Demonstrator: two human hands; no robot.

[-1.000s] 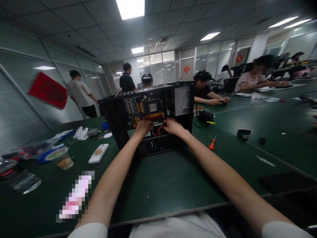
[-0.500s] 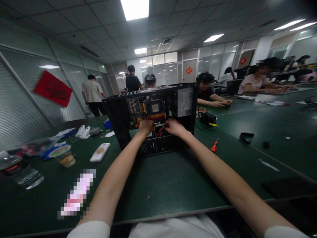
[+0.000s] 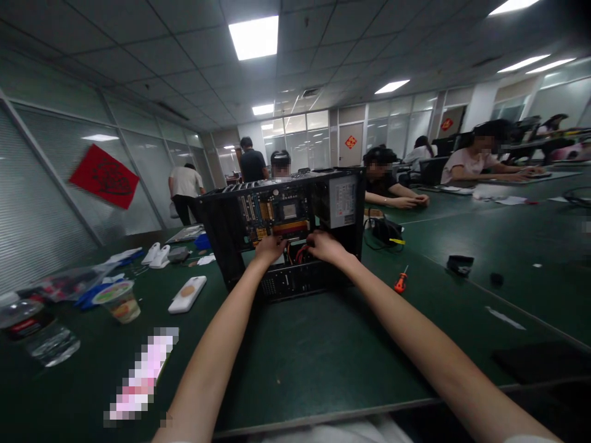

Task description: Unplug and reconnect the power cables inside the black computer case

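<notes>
Red wires (image 3: 301,253) show at the fingertips of the right hand (image 3: 325,246), at the center of the frame; its fingers curl, though whether they pinch a wire cannot be told. Just to its left, the left hand (image 3: 270,249) bends its fingers toward the same spot, its grip likewise hidden. Both reach into an open black computer case (image 3: 295,284) standing mid-frame, its motherboard (image 3: 277,210) exposed above the hands and a silver power supply (image 3: 342,203) at its upper right. On the green table (image 3: 323,363), an orange-handled screwdriver (image 3: 401,283) lies right of center, while a plastic cup (image 3: 120,304) and a water bottle (image 3: 41,333) occupy the lower left. Behind the case, right of center, a person (image 3: 375,186) in dark clothing rests both forearms on the tabletop.
</notes>
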